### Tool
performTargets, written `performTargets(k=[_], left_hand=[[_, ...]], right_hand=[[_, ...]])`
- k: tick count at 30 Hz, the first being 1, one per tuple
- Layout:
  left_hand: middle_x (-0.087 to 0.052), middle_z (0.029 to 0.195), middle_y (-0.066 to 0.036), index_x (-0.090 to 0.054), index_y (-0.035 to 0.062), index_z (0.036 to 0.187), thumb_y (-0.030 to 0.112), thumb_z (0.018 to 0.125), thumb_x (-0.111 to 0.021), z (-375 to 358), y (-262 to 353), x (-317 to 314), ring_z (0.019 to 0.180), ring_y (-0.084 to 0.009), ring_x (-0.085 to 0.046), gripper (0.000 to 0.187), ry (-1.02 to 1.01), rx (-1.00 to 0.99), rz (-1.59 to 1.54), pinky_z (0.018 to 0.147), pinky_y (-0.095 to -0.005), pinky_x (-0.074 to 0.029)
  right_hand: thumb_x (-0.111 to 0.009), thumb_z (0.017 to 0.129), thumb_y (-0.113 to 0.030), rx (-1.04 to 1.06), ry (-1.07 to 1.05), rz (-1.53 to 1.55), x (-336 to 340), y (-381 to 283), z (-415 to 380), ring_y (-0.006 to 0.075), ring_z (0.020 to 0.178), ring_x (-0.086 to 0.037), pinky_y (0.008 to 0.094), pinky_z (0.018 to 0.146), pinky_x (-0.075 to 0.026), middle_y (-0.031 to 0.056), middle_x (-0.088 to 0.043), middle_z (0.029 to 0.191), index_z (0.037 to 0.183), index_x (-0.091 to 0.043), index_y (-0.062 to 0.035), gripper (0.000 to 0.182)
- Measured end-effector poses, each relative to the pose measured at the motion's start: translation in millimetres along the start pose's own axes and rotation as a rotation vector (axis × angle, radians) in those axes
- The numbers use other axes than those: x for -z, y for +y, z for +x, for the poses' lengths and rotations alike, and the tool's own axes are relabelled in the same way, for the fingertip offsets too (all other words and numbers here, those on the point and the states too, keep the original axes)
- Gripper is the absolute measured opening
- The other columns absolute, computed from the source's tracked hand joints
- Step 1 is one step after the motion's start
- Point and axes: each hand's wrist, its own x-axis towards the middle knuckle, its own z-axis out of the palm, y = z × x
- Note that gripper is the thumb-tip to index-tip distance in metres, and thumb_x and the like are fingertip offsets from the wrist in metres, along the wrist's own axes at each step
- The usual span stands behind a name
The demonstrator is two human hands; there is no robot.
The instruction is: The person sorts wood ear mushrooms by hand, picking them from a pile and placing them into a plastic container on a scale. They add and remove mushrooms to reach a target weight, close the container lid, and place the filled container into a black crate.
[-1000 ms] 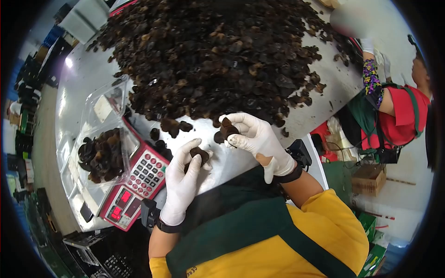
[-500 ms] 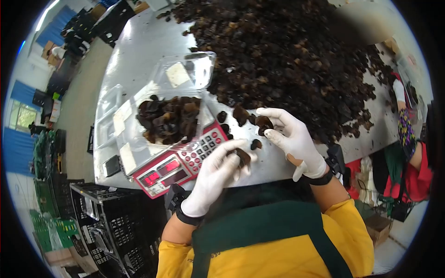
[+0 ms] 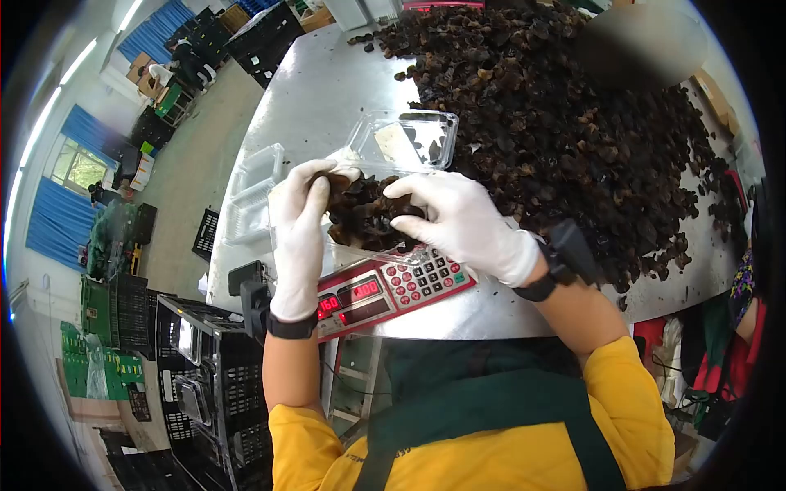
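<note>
A clear plastic clamshell box [image 3: 348, 255] filled with dark wood ear mushrooms [image 3: 364, 221] sits on a red digital scale [image 3: 393, 288]. My left hand [image 3: 299, 233], in a white glove, is at the box's left side, thumb and fingers closed on a wood ear mushroom at the pile's upper left edge. My right hand [image 3: 467, 225], also gloved, reaches over the box's right side, thumb and forefinger curved around a dark wood ear piece. The other fingers of both hands are partly hidden. The box's lid [image 3: 446, 139] stands open behind.
A large heap of wood ear mushrooms [image 3: 557, 139] covers the metal table [image 3: 315, 90] at the right and back. Empty clear boxes [image 3: 250, 204] lie left of the scale. Black crates [image 3: 213, 385] stand beside the table at lower left. A co-worker's patterned sleeve [image 3: 743, 286] shows at far right.
Both hands have moved to the filled box, the right one leftward from the loose pieces by the heap, the left one up. The view has shifted, so the table sits farther right.
</note>
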Motion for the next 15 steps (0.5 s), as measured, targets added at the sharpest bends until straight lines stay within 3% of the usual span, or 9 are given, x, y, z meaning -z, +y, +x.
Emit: performTargets(k=[1, 3, 5, 6, 9, 11, 12, 15], left_hand=[[-0.073, 0.108, -0.010, -0.064, 0.0024, 0.117, 0.010, 0.104, -0.050, 8.6, -5.4, -1.9, 0.103, -0.0149, -0.067, 0.021, 0.001, 0.005, 0.063, 0.093, -0.0289, -0.050], [-0.073, 0.110, -0.009, -0.069, 0.0059, 0.109, 0.012, 0.101, -0.056, 15.6, -4.4, -7.7, 0.102, -0.0161, -0.069, 0.017, -0.086, 0.021, 0.466, 0.092, -0.0291, -0.051], [-0.070, 0.121, -0.013, -0.071, 0.0080, 0.110, 0.019, 0.096, -0.063, 18.7, -14.0, -2.4, 0.108, -0.0296, -0.067, 0.019, -0.169, -0.363, 0.878, 0.096, -0.0373, -0.050], [-0.069, 0.124, -0.013, -0.071, 0.0073, 0.110, 0.020, 0.097, -0.063, 21.5, -14.4, 2.3, 0.110, -0.0300, -0.066, 0.020, -0.157, -0.360, 0.848, 0.096, -0.0381, -0.050], [-0.066, 0.127, -0.014, -0.071, 0.0055, 0.111, 0.025, 0.099, -0.062, 49.9, -13.0, 39.2, 0.114, -0.0299, -0.064, 0.025, -0.142, -0.385, 0.805, 0.097, -0.0371, -0.049], [-0.069, 0.113, -0.012, -0.071, 0.0045, 0.116, 0.034, 0.102, -0.060, 78.9, 2.1, 69.3, 0.103, -0.0222, -0.065, 0.034, -0.137, -0.275, 0.751, 0.092, -0.0335, -0.050], [-0.071, 0.107, -0.013, -0.070, 0.0026, 0.117, 0.033, 0.102, -0.060, 90.8, 7.9, 78.4, 0.097, -0.0206, -0.066, 0.035, -0.116, -0.238, 0.704, 0.088, -0.0331, -0.050], [-0.072, 0.106, -0.015, -0.067, -0.0048, 0.114, 0.024, 0.099, -0.059, 129.8, 2.8, 99.0, 0.102, -0.0227, -0.067, 0.033, -0.164, -0.183, 0.792, 0.090, -0.0319, -0.050]], right_hand=[[-0.076, 0.084, -0.024, -0.020, -0.119, -0.209, -3.9, 4.6, 1.5, 0.0230, 0.081, -0.061, 0.0359, 0.080, -0.046, 0.0073, -0.065, 0.087, 0.112, -0.069, -0.0092, 0.032], [-0.076, 0.083, -0.036, 0.130, -0.127, -0.502, -12.2, 12.2, 0.6, 0.0235, 0.091, -0.059, 0.0382, 0.092, -0.040, 0.0055, -0.065, 0.090, 0.112, -0.070, -0.0112, 0.039], [-0.077, 0.082, -0.038, 0.143, -0.090, -0.502, -4.3, 9.0, -1.1, 0.0239, 0.094, -0.059, 0.0394, 0.094, -0.039, 0.0051, -0.065, 0.092, 0.113, -0.070, -0.0113, 0.041], [-0.077, 0.080, -0.040, 0.148, -0.056, -0.493, 2.8, 3.9, -1.6, 0.0244, 0.097, -0.058, 0.0405, 0.096, -0.037, 0.0046, -0.065, 0.093, 0.113, -0.070, -0.0113, 0.044], [-0.075, 0.084, -0.035, 0.133, 0.036, -0.469, 31.5, 0.0, -11.4, 0.0255, 0.098, -0.059, 0.0419, 0.096, -0.037, 0.0053, -0.066, 0.094, 0.108, -0.070, -0.0111, 0.034], [-0.075, 0.083, -0.021, 0.047, 0.074, -0.501, 50.4, -1.3, -26.8, 0.0264, 0.093, -0.061, 0.0412, 0.091, -0.042, 0.0060, -0.067, 0.093, 0.105, -0.071, -0.0100, 0.025], [-0.074, 0.082, -0.015, -0.015, 0.083, -0.467, 58.1, -1.2, -36.7, 0.0268, 0.089, -0.061, 0.0400, 0.087, -0.044, 0.0069, -0.067, 0.091, 0.104, -0.071, -0.0089, 0.023], [-0.071, 0.080, -0.002, -0.228, 0.066, -0.391, 64.8, -6.1, -68.4, 0.0271, 0.082, -0.061, 0.0367, 0.078, -0.047, 0.0092, -0.065, 0.088, 0.102, -0.071, -0.0057, 0.022]])
